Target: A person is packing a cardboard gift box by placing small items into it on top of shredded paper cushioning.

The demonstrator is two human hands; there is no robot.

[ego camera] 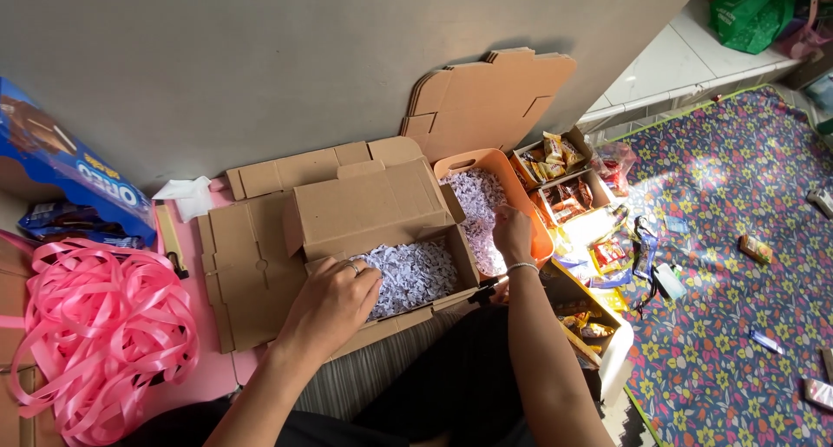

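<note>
Open brown cardboard box [373, 230] at centre, lid flap tilted up and back, lower half filled with white shredded paper [409, 275]; sits on flattened cardboard sheets [247, 273] over a pink surface, near the lap. Left hand [334, 304] resting on the near-left edge of the box, fingers curled onto the shreds, ring on one finger; fingertips buried, so cannot tell whether anything is pinched, grip loosely curled. Right hand [512, 236] reaching into orange plastic basket [508, 174] just right of the box, fingers sunk in more white shreds there, bracelet at wrist; grip hidden in the paper, cannot tell if holding a clump. Small dark object [484, 292] at the box's near-right corner, too small to identify. Stack of flat die-cut cardboard blanks [490, 100] leaning on the grey wall behind. Pile of pink ribbon [95, 330] at left, partly cut off by the frame edge. Blue snack packages [65, 174] far left, cropped. White tissue [186, 195] and a wooden-handled tool [171, 239] beside the sheets, tool's tip hard to make out. Open boxes of small wrapped snacks [560, 178] right of the basket, more loose packets [612, 256] on floral mat [737, 265]. Green bag [751, 9] top right, cut off.
</note>
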